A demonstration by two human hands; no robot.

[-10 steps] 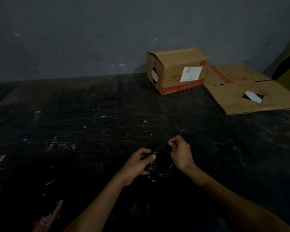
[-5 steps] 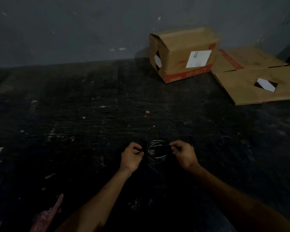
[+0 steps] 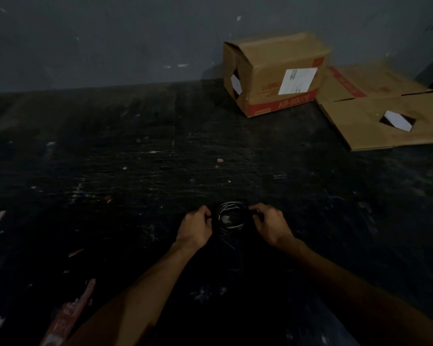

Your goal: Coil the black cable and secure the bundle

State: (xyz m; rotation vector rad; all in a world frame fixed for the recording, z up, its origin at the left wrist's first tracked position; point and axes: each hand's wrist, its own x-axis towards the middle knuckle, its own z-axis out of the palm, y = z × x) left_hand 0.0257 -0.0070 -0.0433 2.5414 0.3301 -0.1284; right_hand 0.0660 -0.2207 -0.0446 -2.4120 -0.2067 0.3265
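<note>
The black cable lies as a small round coil of several loops on the dark floor, between my two hands. My left hand pinches the coil's left side with closed fingers. My right hand pinches the right side the same way. A short loose end of the cable trails from the coil toward me. The scene is dim, so any tie on the bundle is too dark to make out.
A closed cardboard box stands by the grey wall at the back right. Flattened cardboard lies to its right. A red scrap lies on the floor at the lower left. The dark floor is scuffed and speckled.
My hands have moved apart to opposite sides of the coil and lowered it onto the floor. The camera tilted down slightly, so the boxes sit higher in view.
</note>
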